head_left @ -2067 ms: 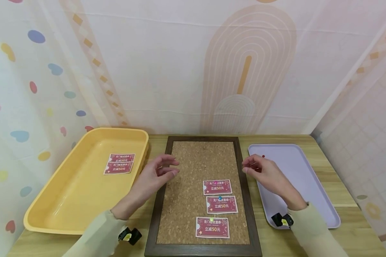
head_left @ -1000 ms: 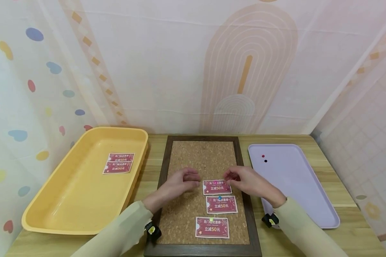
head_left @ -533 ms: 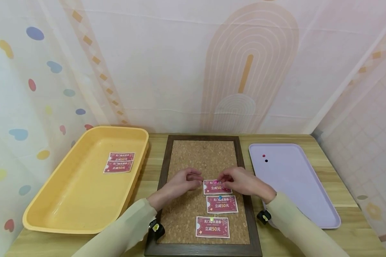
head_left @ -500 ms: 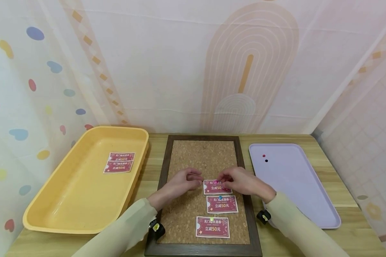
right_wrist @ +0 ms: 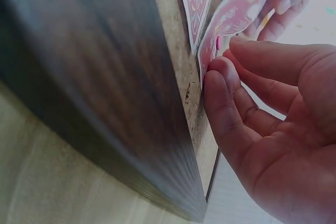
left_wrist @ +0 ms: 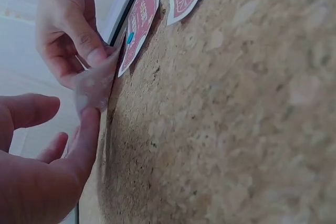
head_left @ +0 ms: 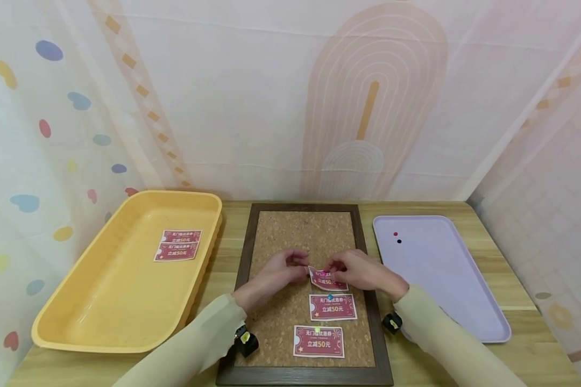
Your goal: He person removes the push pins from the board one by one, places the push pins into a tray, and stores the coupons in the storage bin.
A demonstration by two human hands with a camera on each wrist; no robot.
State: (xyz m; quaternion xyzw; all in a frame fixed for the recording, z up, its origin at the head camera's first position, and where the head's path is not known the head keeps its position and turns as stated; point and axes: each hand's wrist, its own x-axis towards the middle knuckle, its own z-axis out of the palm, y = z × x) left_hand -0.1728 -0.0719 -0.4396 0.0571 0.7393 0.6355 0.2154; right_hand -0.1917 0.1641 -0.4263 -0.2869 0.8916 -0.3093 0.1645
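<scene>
Three red paper coupons lie pinned on a framed cork board. In the head view, the left end of the top coupon, with its pink pushpin, bends up off the cork. A fingertip of my left hand touches that raised end; its thumb stands apart in the left wrist view. The bent fingers of my right hand meet the coupon's right end beside the pin; whether they pinch is unclear. Below are the middle coupon with a blue pushpin and the bottom coupon with a yellow-green pushpin.
A yellow tray on the left holds two coupons, one partly over the other. On the right, a lilac tray carries a red pushpin and a black one. Everything stands on a wood-grain table before a patterned curtain.
Both hands have come in from the board's sides to the top coupon. Within the last half second, its left end has risen and curled, and my left hand has shifted slightly right.
</scene>
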